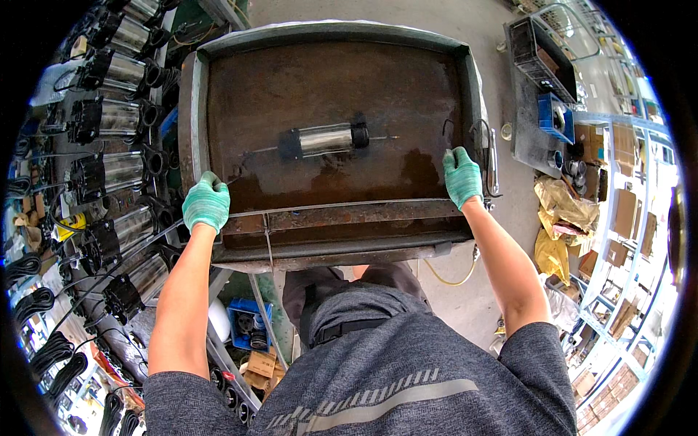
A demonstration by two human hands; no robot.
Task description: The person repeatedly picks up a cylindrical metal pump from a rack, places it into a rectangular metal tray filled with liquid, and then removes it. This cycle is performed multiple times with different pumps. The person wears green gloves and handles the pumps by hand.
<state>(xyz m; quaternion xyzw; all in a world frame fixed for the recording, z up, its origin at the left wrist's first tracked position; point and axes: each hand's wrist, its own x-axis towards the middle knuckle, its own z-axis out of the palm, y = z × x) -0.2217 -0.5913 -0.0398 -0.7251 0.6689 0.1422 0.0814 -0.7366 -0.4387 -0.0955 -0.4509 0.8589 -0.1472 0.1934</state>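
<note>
While Both Hands Rest at the Sides, a Metal Cylinder Lies Between Them

Where the centre of the frame meets its upper half, a shiny metal cylinder [325, 139] with black ends lies on its side, slightly aslant, a thin line running out from each end. It sits well inside a rusty brown tank [334, 30] with dark, wet-looking patches; whether liquid covers it, I can't tell.

As far as the work goes, the cylinder appears to be placed already: it is in the tank, and neither hand touches it. Lifting it out is not yet done; whether anything else is left to do to it does not show.

The left grip [206, 201], green-gloved, is at the tank's left wall, left of centre; the right grip [462, 179], gloved alike, is at the opposite wall, right of centre. Both have fingers curled rather than spread — but the palms are hidden, so I can't tell whether either is closed on the wall or merely resting there.

Farther out, similar cylinders [120, 120] line the left of the frame, with coiled black cables [59, 363] at lower left. A blue crate [556, 118] sits at upper right — yellow sheeting [552, 251] lies below it.
</note>
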